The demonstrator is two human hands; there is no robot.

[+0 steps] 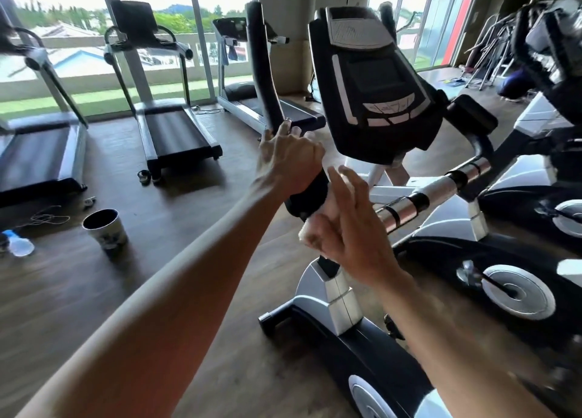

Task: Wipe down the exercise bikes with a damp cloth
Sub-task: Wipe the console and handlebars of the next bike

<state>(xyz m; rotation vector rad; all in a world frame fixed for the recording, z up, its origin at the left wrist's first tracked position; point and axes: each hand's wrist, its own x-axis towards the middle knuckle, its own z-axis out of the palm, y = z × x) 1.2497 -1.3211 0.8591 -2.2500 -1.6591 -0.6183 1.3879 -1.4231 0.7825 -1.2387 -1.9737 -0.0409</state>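
Observation:
A black and white exercise bike [362,339] stands right in front of me, its console [374,83] tilted above my hands. My left hand [288,159] grips the black foam handlebar [264,71] near its lower end. Just below it, my right hand [343,228] holds a white cloth [318,214] against the black grip, pinching it with thumb and lower fingers while the upper fingers spread out. Most of the cloth is hidden behind that hand.
Three treadmills [170,128] line the windows at the back left. A dark cup [105,230] and a plastic bottle [19,244] stand on the wooden floor at left. More bikes [535,172] crowd the right side.

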